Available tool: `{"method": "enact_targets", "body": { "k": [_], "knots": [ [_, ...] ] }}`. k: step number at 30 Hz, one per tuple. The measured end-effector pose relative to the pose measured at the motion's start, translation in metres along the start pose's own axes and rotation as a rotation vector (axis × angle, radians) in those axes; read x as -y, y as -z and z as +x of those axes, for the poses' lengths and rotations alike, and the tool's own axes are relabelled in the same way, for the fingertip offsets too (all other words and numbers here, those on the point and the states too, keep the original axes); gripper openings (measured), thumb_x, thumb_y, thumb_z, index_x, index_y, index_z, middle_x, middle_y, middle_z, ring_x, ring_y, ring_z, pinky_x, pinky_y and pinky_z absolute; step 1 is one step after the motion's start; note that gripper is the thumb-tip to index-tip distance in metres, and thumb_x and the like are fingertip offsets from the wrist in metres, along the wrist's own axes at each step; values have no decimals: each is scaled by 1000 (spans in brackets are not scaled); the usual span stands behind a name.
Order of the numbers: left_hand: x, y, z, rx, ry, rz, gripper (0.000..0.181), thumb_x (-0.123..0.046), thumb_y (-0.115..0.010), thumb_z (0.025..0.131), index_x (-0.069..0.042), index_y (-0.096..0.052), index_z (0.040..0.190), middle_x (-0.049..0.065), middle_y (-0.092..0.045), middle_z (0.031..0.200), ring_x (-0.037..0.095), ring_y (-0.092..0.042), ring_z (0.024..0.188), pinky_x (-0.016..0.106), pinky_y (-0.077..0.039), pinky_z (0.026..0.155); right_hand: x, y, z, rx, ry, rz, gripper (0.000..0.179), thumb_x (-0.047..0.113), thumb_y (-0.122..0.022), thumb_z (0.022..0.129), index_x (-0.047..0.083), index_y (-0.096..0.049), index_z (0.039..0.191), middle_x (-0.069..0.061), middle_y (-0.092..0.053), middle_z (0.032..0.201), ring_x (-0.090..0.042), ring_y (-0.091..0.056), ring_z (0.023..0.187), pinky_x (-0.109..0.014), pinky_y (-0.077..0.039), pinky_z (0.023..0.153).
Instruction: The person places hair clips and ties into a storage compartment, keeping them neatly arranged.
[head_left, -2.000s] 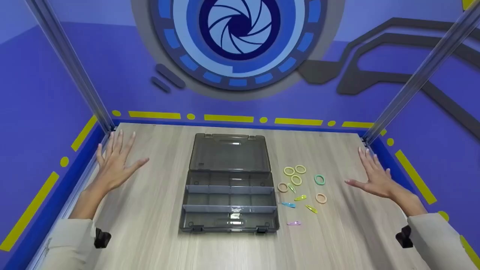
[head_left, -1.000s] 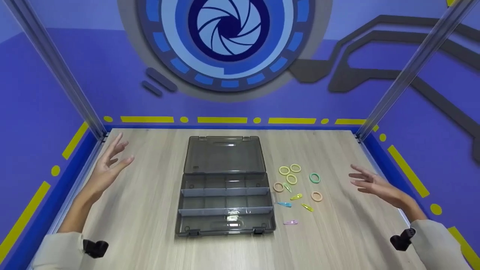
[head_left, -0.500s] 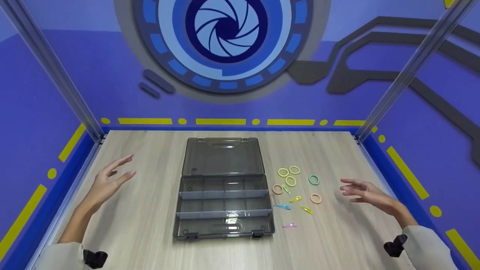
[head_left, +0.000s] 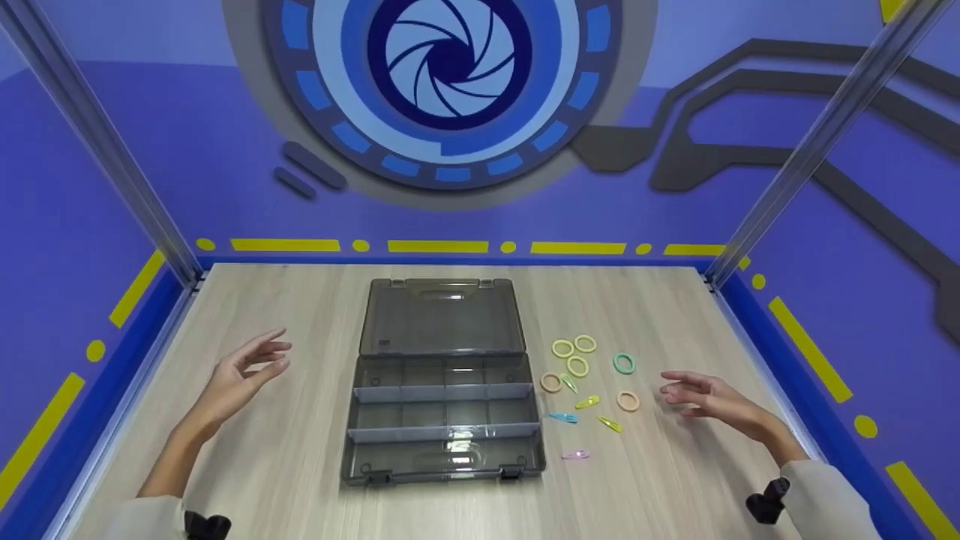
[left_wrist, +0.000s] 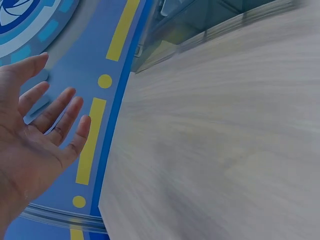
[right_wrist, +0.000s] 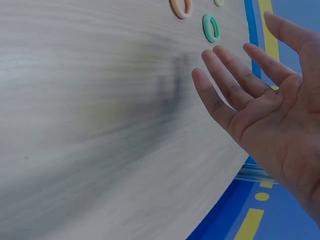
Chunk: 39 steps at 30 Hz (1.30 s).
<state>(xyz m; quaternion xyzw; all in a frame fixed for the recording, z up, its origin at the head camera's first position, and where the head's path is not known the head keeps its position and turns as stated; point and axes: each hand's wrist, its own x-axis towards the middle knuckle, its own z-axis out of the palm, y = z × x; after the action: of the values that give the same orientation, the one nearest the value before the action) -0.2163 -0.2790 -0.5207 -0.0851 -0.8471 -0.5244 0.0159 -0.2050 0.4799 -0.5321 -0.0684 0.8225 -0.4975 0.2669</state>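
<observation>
A smoky see-through compartment box [head_left: 442, 412] lies on the table, its lid [head_left: 442, 319] folded back toward the wall. Right of it are scattered several hair ties, among them a green hair tie [head_left: 624, 364] and a peach hair tie [head_left: 628, 401]. Several snap hair clips lie nearer the front, including a blue clip [head_left: 564, 418] and a pink clip [head_left: 576, 454]. My left hand [head_left: 238, 382] hovers left of the box with loosely bent fingers, holding nothing. My right hand [head_left: 712, 399] hovers right of the peach hair tie, fingers relaxed and touching nothing.
The wood-grain table [head_left: 300, 465] is bounded by a blue printed back wall [head_left: 480, 217] and side walls. Metal posts rise at the far corners, such as the right post [head_left: 810, 157]. Dark wrist cameras sit at both cuffs.
Both hands have come down from spread, raised poses and moved inward, the right toward the hair ties, the left toward the box. Their fingers have relaxed. The head view shifted slightly; box and accessories lie unchanged.
</observation>
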Motion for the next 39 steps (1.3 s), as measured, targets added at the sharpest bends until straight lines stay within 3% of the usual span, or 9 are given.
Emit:
{"method": "enact_targets", "body": {
  "k": [5, 14, 20, 23, 29, 34, 39],
  "knots": [
    [7, -17, 1, 53, 61, 2, 54, -28, -63, 103, -11, -48, 152, 17, -62, 139, -10, -55, 110, 14, -46, 91, -7, -8, 5, -13, -19, 16, 63, 24, -51, 108, -6, -27, 157, -33, -41, 154, -39, -55, 135, -47, -52, 105],
    [15, -41, 2, 208, 99, -64, 57, -28, -64, 102, -11, -46, 153, 21, -57, 143, 8, -60, 115, 25, -52, 93, -15, -18, 10, -8, -17, 81, 61, 22, -51, 108, -10, -29, 155, -34, -43, 152, -21, -63, 128, -36, -54, 102],
    [20, -53, -1, 301, 100, -136, 56, -23, -62, 103, -6, -44, 154, 28, -51, 144, 29, -63, 118, 38, -56, 93, -19, -27, 13, -42, -24, 108, 61, 21, -51, 108, -14, -30, 152, -36, -43, 152, -19, -64, 126, -35, -54, 102],
    [22, -59, -3, 335, 119, -160, 56, -23, -61, 104, -5, -43, 154, 28, -49, 146, 32, -62, 119, 38, -56, 92, -21, -33, 16, -72, -22, 108, 60, 21, -53, 108, -16, -32, 150, -36, -47, 148, -20, -66, 123, -35, -55, 101],
    [25, -71, -4, 396, 142, -229, 59, -25, -61, 104, -3, -41, 155, 32, -45, 147, 31, -63, 117, 39, -59, 89, -19, -44, 23, -156, 19, 60, 53, 18, -54, 107, -18, -42, 144, -32, -60, 135, -14, -70, 111, -32, -58, 94],
    [30, -82, 0, 462, 126, -272, 61, -23, -61, 104, 2, -38, 155, 36, -43, 147, 28, -64, 113, 39, -59, 89, -19, -52, 25, -257, 66, -46, 44, 14, -58, 105, -16, -53, 136, -28, -69, 116, -8, -69, 90, -27, -59, 76],
    [34, -81, 1, 465, 111, -298, 63, -17, -64, 101, 6, -37, 154, 36, -40, 148, 24, -61, 116, 36, -59, 89, -18, -64, 37, -361, 121, -169, 34, 14, -64, 101, -11, -65, 124, -24, -74, 104, -10, -68, 77, -23, -55, 61]
  ]
}}
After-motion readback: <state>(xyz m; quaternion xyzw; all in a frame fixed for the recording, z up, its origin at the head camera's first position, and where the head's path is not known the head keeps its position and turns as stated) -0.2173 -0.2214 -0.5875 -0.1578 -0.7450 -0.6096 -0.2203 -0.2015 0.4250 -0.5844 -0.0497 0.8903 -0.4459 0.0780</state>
